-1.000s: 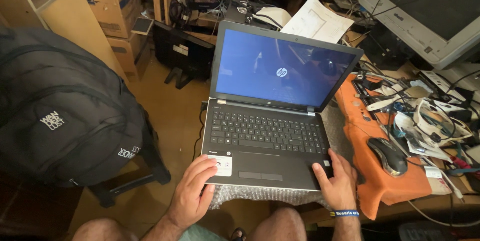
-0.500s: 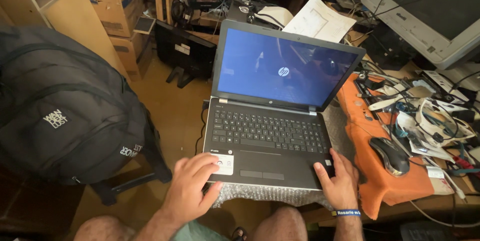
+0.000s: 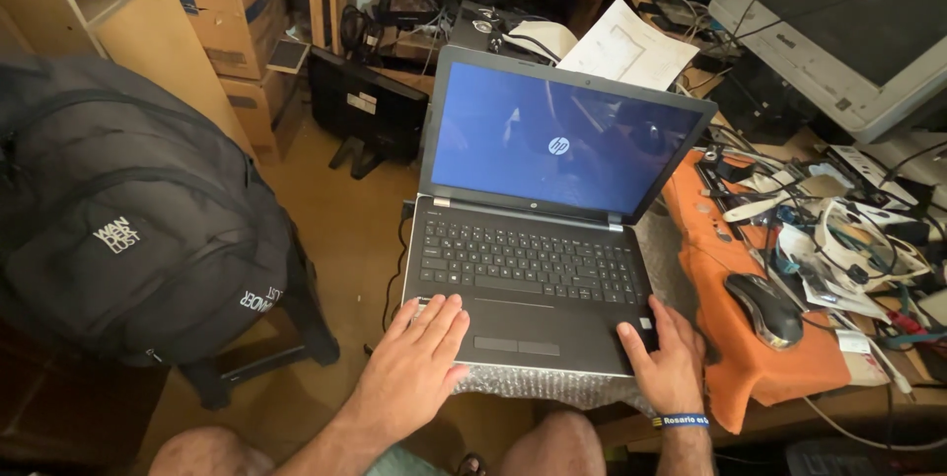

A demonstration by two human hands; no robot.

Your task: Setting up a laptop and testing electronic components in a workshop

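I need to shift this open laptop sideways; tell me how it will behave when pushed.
The laptop looks rigid, so it should move as one piece. It sits on bubble wrap, which may drag or bunch. Its upright screen could wobble on the hinge. Both hands, left hand and right hand, rest on its front corners.

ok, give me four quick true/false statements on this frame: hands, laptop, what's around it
1. Both hands rest on the laptop palm rest. True: left hand at the near left corner, right hand at the near right.
2. The laptop lid is shut. False: it is open, its screen lit blue.
3. A computer mouse lies on the orange cloth. True.
4. The black backpack is right of the laptop. False: it is on the left.
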